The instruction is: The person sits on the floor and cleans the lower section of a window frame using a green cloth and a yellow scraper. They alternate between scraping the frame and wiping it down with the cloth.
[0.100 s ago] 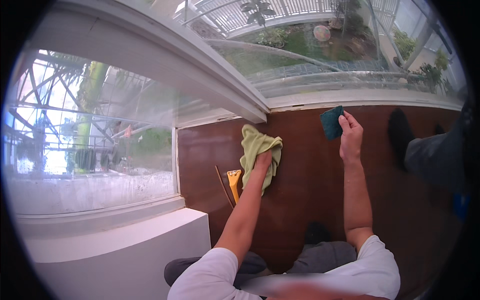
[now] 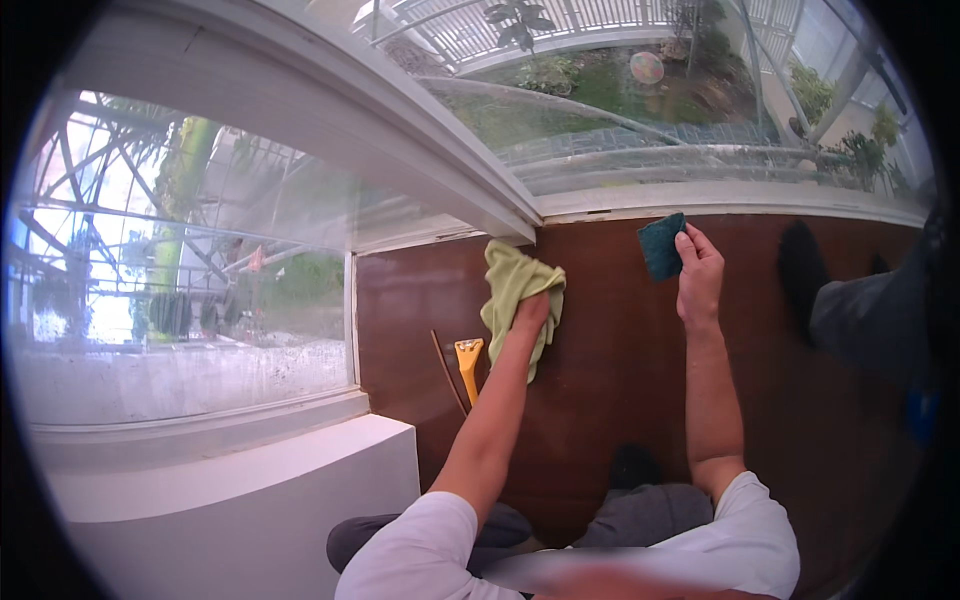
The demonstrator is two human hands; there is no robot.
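Note:
My left hand (image 2: 532,312) is on a light green cloth (image 2: 512,275), which lies bunched on the dark brown floor close to the foot of the white window post. Folds of the cloth cover my left fingers. Out to the right, my right hand (image 2: 703,272) pinches a dark green scouring pad (image 2: 661,248) by its right edge, thumb on top. A yellow scraper (image 2: 468,368) lies left of my left forearm, its lower end hidden by the arm. Beside it is a thin brown stick (image 2: 447,368).
White-framed glass panes (image 2: 250,270) rise on the left and ahead, joined by a thick white post (image 2: 420,165). A low white ledge (image 2: 250,470) stands at lower left. On the right are another person's dark-trousered leg and dark-covered foot (image 2: 800,265). Something blue (image 2: 922,412) shows at the right rim.
My left hand and the cloth have shifted slightly, and the cloth's far end reaches a little nearer the post. My right hand holds the scouring pad almost as before.

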